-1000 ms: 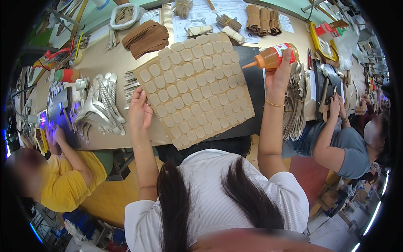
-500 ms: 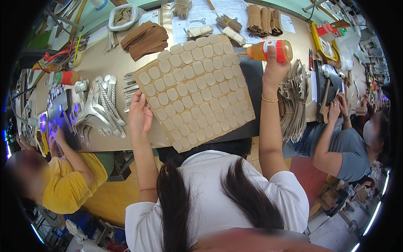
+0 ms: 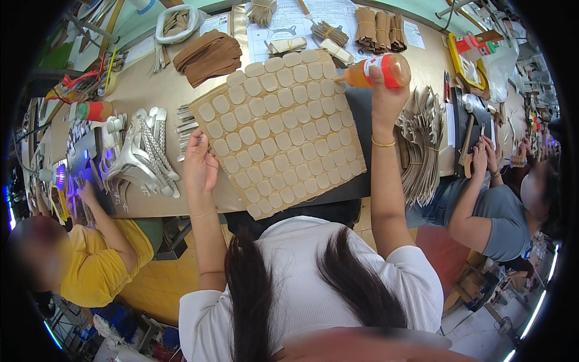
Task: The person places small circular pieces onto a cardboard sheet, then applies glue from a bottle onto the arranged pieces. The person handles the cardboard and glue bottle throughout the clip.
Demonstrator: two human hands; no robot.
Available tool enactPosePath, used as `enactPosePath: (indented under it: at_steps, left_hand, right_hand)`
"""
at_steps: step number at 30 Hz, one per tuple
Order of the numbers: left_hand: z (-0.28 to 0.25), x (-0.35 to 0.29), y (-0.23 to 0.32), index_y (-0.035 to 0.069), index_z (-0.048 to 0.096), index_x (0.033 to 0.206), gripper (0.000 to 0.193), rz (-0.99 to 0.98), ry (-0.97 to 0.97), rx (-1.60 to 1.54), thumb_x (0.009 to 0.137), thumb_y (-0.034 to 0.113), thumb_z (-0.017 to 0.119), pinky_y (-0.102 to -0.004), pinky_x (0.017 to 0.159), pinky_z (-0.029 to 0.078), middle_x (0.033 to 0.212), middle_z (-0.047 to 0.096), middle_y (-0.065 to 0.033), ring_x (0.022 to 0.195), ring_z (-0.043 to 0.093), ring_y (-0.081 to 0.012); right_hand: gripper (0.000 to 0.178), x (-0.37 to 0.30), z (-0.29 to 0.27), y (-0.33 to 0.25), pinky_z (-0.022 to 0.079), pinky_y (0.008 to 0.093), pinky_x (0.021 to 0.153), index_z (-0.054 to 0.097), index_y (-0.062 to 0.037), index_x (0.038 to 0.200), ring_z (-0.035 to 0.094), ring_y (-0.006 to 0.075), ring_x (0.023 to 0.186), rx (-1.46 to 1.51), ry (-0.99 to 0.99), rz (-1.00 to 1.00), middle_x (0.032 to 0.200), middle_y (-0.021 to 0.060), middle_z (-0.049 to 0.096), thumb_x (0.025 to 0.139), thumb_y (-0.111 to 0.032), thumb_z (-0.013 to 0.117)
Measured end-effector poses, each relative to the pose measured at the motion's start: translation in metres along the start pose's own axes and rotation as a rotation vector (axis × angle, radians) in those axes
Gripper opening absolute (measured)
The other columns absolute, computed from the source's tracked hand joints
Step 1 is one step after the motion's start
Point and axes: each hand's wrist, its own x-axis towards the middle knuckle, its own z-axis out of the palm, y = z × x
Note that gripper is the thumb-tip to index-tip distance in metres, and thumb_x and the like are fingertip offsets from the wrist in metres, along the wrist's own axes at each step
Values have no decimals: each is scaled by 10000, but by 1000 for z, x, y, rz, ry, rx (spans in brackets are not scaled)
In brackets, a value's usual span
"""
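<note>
My right hand (image 3: 388,99) is closed around a squeeze bottle (image 3: 395,63) of amber liquid with a red and white label. The bottle is tipped to the left, and its nozzle (image 3: 341,79) is at the upper right edge of a tan board (image 3: 283,130). Rows of rounded beige pieces (image 3: 292,123) cover the board, which lies at a slant over the table's near edge. At the board's left edge, my left hand (image 3: 201,164) has its fingers curled against the rim, thumb side toward the board. Whether liquid is coming out is too small to see.
Brown strips (image 3: 208,57) and rolled tan bundles (image 3: 380,30) lie beyond the board. A dark mat (image 3: 360,111) shows beneath it. Grey strips (image 3: 422,145) are stacked right, silver braided straps (image 3: 151,145) left. People work on both sides.
My right hand and the bottle have shifted slightly left and upward, bringing the nozzle closer to the board's edge. The board and my left hand have barely moved.
</note>
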Motion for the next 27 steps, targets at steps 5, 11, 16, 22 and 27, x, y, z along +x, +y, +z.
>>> enactPosePath:
  at_steps: [5,11,16,22,27]
  left_hand:
    - [-1,-1,-1,42,486,1132,177,4,20,1,968,90,442,-305,848,516,1108,602,-87,977,607,-164]
    - [-4,-1,-2,53,494,1113,158,-7,44,12,964,77,445,-281,797,516,1068,610,-73,908,605,-143]
    - [-2,-2,-4,55,494,1098,145,-4,89,25,963,74,447,-275,772,512,1046,611,-67,866,599,-133]
    - [-4,-1,-3,56,494,1096,143,-8,48,8,962,74,448,-282,790,509,1056,610,-70,897,603,-142]
    - [-3,-4,-2,54,495,1099,146,14,47,18,963,77,447,-294,805,511,1072,609,-77,912,607,-150]
  right_hand:
    - [571,3,-4,0,482,274,805,579,9,1040,586,137,874,-42,-4,-78,966,62,618,656,-314,851]
    - [571,15,-22,-6,495,299,826,562,-4,1044,595,172,906,-156,204,-233,994,62,612,647,-288,858]
    - [480,16,-33,-4,494,327,884,484,-21,1159,588,178,967,225,350,-80,1070,68,572,832,-296,701]
    - [433,-2,-28,12,472,284,839,534,0,1113,566,130,920,115,166,77,1040,56,587,830,-272,715]
    - [500,-10,-25,15,463,275,828,548,5,1096,559,126,893,88,66,53,992,43,584,777,-313,766]
